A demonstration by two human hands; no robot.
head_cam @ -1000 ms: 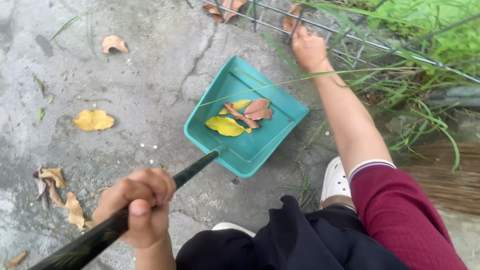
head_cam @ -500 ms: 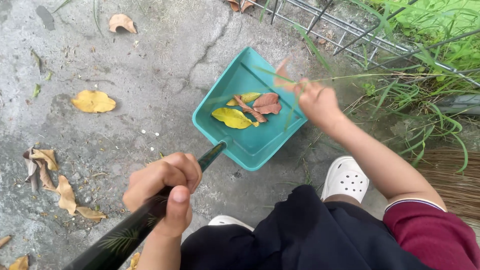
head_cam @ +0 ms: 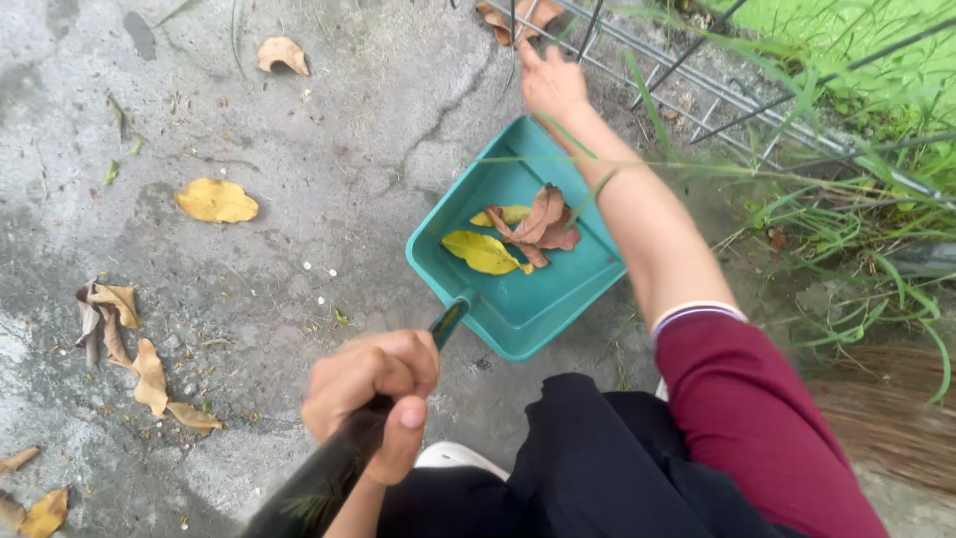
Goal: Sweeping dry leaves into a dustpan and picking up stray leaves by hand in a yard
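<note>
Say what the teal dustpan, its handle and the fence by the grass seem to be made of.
Dustpan: probably moulded plastic, going by its even teal colour, smooth faint sheen and rounded rim. Handle, gripped by the left hand: dark, glossy; plastic or coated metal, unclear. Fence: thin grey crossing rods, apparently metal wire.

Wire fence and grass block right — concrete left open

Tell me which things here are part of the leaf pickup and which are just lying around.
In use:
left hand gripping the dustpan handle
teal dustpan with leaves in it
right hand reaching to brown leaves at the wire fence

Lying about:
yellow leaf
dry leaves
broom bristles
</note>
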